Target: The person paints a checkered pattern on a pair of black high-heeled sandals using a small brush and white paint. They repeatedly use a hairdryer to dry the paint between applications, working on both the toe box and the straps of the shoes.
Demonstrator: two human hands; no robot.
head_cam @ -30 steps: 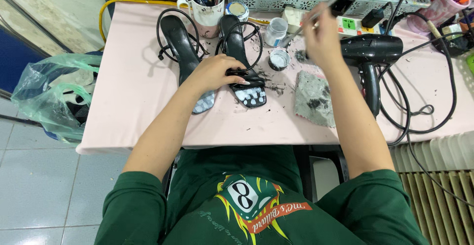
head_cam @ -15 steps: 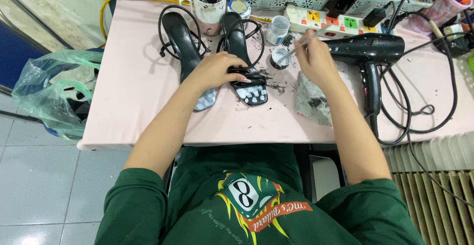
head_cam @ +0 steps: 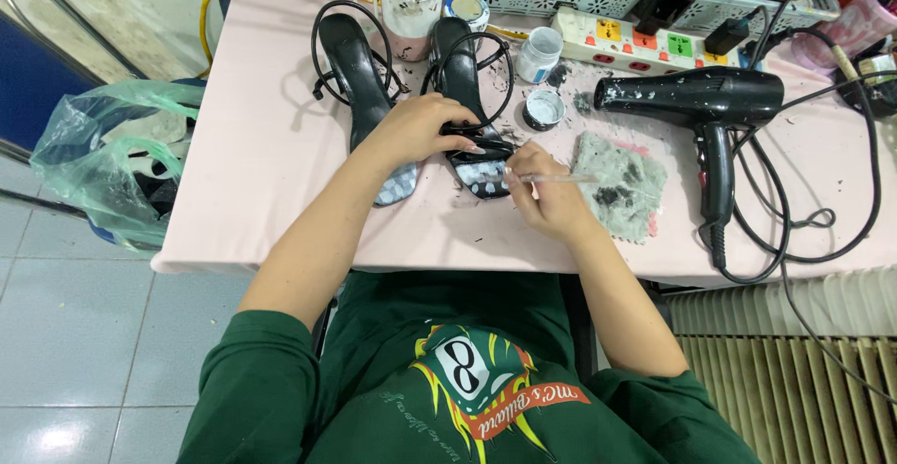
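Pink-covered table (head_cam: 262, 165) stands on pale grey tiled floor (head_cam: 84, 352). Ribbed cream radiator (head_cam: 794, 380) sits at right. Lighting is even.

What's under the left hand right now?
The left hand presses on the right-hand black sandal, over its front straps. The pale worn toe sole shows below the fingers, where the right hand holds a thin brush. The strap area beneath the palm is hidden.

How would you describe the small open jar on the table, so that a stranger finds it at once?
On the pink table, look between the right black sandal and the black hair dryer. The small open jar stands there, dark inside with a white rim; the white bottle behind it is taller and capped.
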